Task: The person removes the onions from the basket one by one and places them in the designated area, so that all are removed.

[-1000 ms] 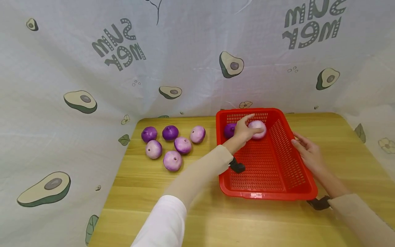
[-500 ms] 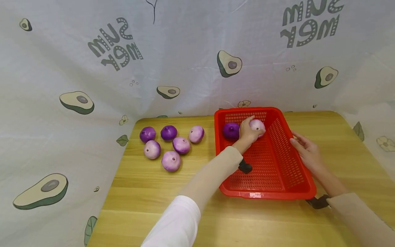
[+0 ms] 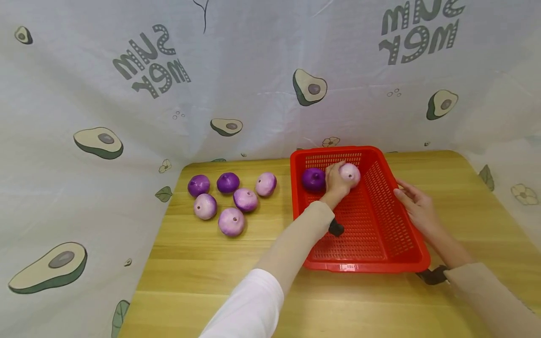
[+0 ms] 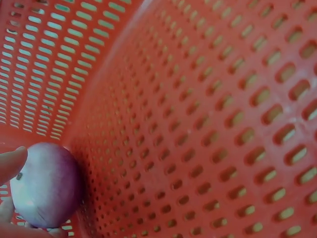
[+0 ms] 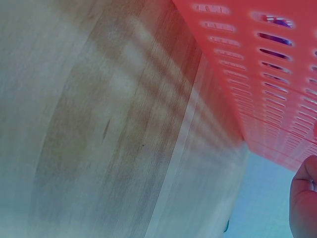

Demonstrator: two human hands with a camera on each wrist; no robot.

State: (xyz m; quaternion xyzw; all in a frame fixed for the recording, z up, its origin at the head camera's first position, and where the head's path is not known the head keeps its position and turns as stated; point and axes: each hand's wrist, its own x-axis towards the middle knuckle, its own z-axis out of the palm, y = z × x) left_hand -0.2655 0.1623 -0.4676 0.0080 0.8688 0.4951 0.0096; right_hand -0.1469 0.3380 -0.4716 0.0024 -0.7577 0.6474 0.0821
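In the head view my left hand (image 3: 338, 183) is inside the red plastic basket (image 3: 359, 267), holding a white-and-purple onion (image 3: 350, 175) from its left side near the back wall. The left wrist view shows the thumb (image 4: 14, 161) at the onion's (image 4: 52, 186) upper side and fingers below it, close to the basket's side wall. A dark purple onion (image 3: 313, 180) sits left of that hand in the back corner. My right hand (image 3: 418, 209) grips the basket's right rim, thumb on top; the right wrist view catches only part of this hand (image 5: 303, 203) beside the perforated wall.
Several purple and white onions, including a pale one (image 3: 231, 222) nearest the front, lie grouped on the wooden table (image 3: 190, 263) left of the basket. Behind the table hangs a white curtain (image 3: 253, 56) printed with avocados.
My left hand has drawn its spread fingers in around the pale onion and shifted right, uncovering the dark onion. The right hand stays on the rim. The head view has shifted slightly.
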